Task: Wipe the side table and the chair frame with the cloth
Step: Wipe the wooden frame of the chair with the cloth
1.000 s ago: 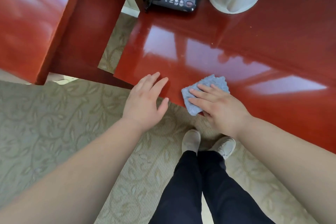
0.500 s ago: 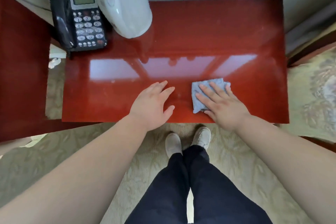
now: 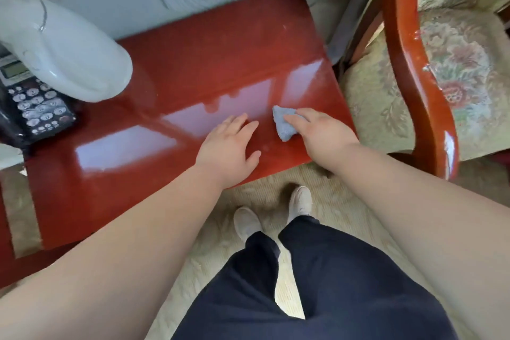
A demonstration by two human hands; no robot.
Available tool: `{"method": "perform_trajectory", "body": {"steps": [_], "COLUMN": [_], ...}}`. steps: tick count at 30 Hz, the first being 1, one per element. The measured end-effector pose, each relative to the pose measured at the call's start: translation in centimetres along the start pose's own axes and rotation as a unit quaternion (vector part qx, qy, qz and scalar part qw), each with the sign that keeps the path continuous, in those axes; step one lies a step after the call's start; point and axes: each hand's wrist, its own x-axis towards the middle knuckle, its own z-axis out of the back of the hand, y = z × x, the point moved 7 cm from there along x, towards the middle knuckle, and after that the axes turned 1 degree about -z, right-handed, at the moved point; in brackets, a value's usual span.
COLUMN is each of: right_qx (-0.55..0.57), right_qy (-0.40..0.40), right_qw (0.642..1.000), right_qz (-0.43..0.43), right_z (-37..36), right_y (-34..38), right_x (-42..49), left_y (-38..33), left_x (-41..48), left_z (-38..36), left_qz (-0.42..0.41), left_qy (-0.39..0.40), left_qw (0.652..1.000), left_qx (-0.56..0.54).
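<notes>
A glossy red-brown side table (image 3: pixel 209 44) fills the middle of the view. My right hand (image 3: pixel 321 131) presses a small blue-grey cloth (image 3: pixel 283 124) onto the table's right front part; the cloth is bunched under the fingers. My left hand (image 3: pixel 230 146) lies flat on the table top just left of the cloth, fingers apart, holding nothing. The chair frame (image 3: pixel 414 69), a curved red-brown wooden arm, rises at the right, beside the table's right edge.
A white kettle (image 3: pixel 66 55) and a black telephone (image 3: pixel 30 102) stand on the table's left rear part. The chair has a floral cushion (image 3: pixel 463 63). A pale wall runs behind the table. Patterned beige carpet (image 3: pixel 325 229) and my feet are below.
The view has swung right, bringing the chair into sight. My right hand has slid the cloth toward the table's right edge and bunched it. My left hand stays flat on the table.
</notes>
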Motion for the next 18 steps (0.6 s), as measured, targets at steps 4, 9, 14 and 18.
{"method": "perform_trajectory", "body": {"steps": [4,9,14,18], "right_qx": [0.006,-0.001,0.012,0.026], "right_qy": [-0.019,-0.037,-0.098,-0.184], "right_qw": [0.999,0.999,0.995,0.982], "right_qz": [-0.028,-0.031,-0.004,0.035], "right_z": [3.9,9.2,14.0,16.9], "right_y": [-2.7,-6.3,-9.7,-12.8], "right_x": [-3.3,-7.0,-10.8,-14.0], "left_y": [-4.6,-10.9,-18.3,-23.3], "left_x": [1.2,3.5,5.4,6.4], "left_z": [3.0,6.4,9.4,11.2], "left_qz": [-0.02,-0.038,-0.064,-0.1], "left_qy": [0.002,-0.011,-0.025,-0.039], "left_qw": [1.0,0.999,0.997,0.993], "left_qx": [0.018,0.036,0.039,0.05]}}
